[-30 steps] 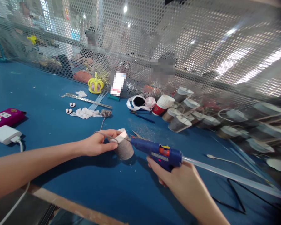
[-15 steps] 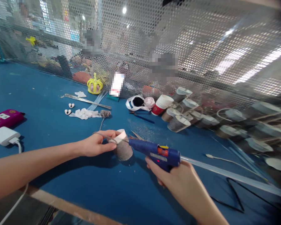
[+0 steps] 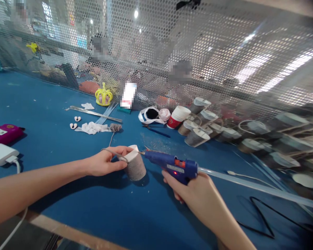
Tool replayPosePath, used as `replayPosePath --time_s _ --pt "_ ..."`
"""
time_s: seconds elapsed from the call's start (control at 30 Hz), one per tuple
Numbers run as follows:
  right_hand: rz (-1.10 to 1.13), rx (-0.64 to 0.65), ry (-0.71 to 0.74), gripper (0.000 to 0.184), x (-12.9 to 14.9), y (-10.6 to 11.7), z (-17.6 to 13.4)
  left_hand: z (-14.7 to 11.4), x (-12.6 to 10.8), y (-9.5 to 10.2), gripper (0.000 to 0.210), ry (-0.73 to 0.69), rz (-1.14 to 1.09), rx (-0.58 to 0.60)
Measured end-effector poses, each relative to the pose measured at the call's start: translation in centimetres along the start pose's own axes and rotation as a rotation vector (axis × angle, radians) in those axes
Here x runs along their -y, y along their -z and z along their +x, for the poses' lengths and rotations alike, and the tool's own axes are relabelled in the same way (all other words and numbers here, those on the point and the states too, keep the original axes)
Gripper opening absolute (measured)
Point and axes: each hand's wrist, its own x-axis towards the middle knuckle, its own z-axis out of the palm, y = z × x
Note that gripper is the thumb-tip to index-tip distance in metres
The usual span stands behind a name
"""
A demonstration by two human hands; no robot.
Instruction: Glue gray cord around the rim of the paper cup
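Note:
Tilted on the blue table is a small grey cup (image 3: 136,168) with a white inside. My left hand (image 3: 105,161) pinches its rim, with a grey cord (image 3: 112,151) running between the fingers to a small wound bundle of cord (image 3: 115,127) behind. My right hand (image 3: 191,189) grips a blue hot glue gun (image 3: 169,163) by its handle, a red light glowing on its side. Its nozzle points at the cup's rim, close to it; I cannot tell if they touch. A long clear glue stick (image 3: 232,178) sticks out of the gun's back.
Several similar grey cups (image 3: 197,137) stand at the right, beside red-and-white paper cups (image 3: 178,117). Behind rises a perforated metal screen (image 3: 151,45). White scraps (image 3: 91,127), a yellow crown (image 3: 103,96) and a phone (image 3: 128,95) lie farther back. A power bank (image 3: 2,153) is at left.
The glue gun's nozzle has drawn back slightly from the cup's rim, and its trigger-side yellow part no longer shows. The cup has turned a little in my left hand. The view has shifted slightly.

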Motion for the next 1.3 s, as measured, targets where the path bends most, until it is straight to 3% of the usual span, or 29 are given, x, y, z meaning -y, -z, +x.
replayPosePath --time_s 0.17,0.7,1.3 --pt "0.004 0.019 -0.114 0.027 0.32 0.0 0.36 0.03 -0.11 -0.06 0.018 -0.008 -0.02 0.012" --pt "0.059 0.052 -0.205 0.024 0.18 0.07 0.48 0.06 -0.32 -0.06 0.02 -0.027 0.003 0.008" --pt "-0.002 0.07 -0.142 0.028 -0.05 0.04 -0.04 -0.02 -0.26 -0.1 0.022 -0.001 0.026 -0.001"
